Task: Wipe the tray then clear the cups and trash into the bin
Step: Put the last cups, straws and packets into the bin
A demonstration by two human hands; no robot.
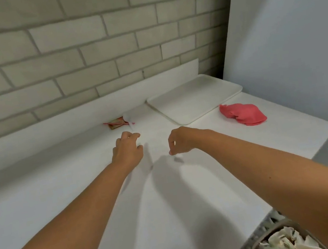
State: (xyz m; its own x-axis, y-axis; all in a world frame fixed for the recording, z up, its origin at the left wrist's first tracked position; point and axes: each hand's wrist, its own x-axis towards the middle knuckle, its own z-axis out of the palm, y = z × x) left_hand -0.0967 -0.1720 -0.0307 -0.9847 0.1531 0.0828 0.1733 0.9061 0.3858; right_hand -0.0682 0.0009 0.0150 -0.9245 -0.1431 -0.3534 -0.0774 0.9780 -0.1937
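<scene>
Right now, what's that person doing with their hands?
A person is tidying a white counter. Both hands are empty: the left hand reaches toward the trash by the wall, and the right hand hovers beside it. The red cloth lies beside the tray, and the bin holds crumpled paper.

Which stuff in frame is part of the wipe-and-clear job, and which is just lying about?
Job:
- tray
- red cloth
- wrapper
- red straw
- white plastic piece, too blurred to name
- bin

Just there:
- counter
- brick wall
- grey side panel
</scene>
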